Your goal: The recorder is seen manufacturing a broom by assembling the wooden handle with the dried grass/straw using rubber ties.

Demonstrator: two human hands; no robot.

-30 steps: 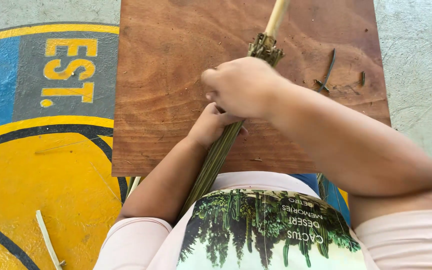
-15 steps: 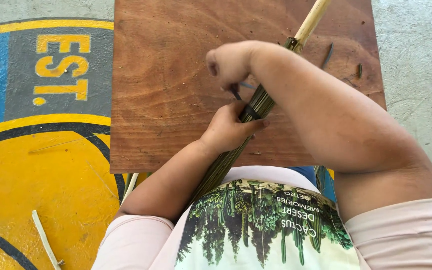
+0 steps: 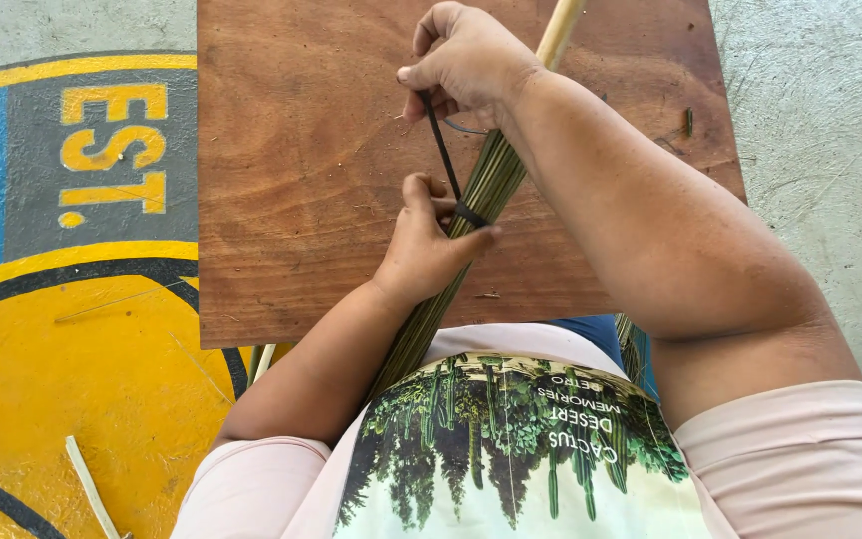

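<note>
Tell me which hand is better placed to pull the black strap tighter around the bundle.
Right. The right hand already pinches the free end of the black strap, raised above the bundle of green stalks. The left hand clamps the bundle at the strap's loop, so it likely should hold.

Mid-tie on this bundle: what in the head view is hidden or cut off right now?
- Far end of the pale wooden stick: cut off by the top edge.
- Lower end of the bundle of thin green stalks: hidden under the left hand and the person's shirt.
- Where the black strap closes around the bundle: covered by left fingers.
- Strap's upper end: hidden inside the right hand.
- Brown wooden board: top cut off.
</note>
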